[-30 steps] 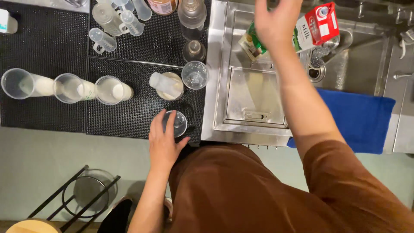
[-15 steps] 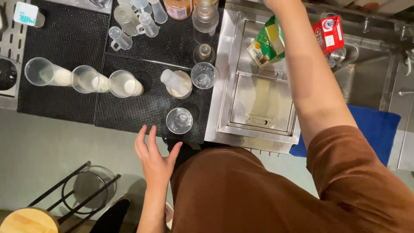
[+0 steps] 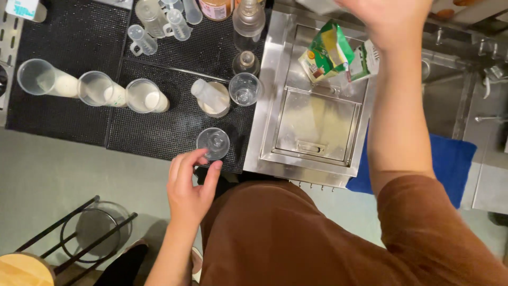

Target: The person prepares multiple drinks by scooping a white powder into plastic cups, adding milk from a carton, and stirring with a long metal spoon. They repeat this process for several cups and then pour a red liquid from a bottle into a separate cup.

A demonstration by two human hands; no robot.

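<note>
Glass [image 3: 213,143], clear and upright, beside left hand [image 3: 189,186].

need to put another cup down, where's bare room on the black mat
Bare mat lies above the three lying cups, and a strip below them, left of the small glass by the left hand. Crowded: the top row of bottles and around the upright glass.

**Colours on your counter**

Your clear glass [image 3: 213,143] stood on a black, fine-dotted mat [image 3: 159,122]. To its right lay a silvery steel lid [image 3: 317,127], a green-and-yellow carton [image 3: 325,53] at the far side, and a blue cloth [image 3: 450,164].
</note>
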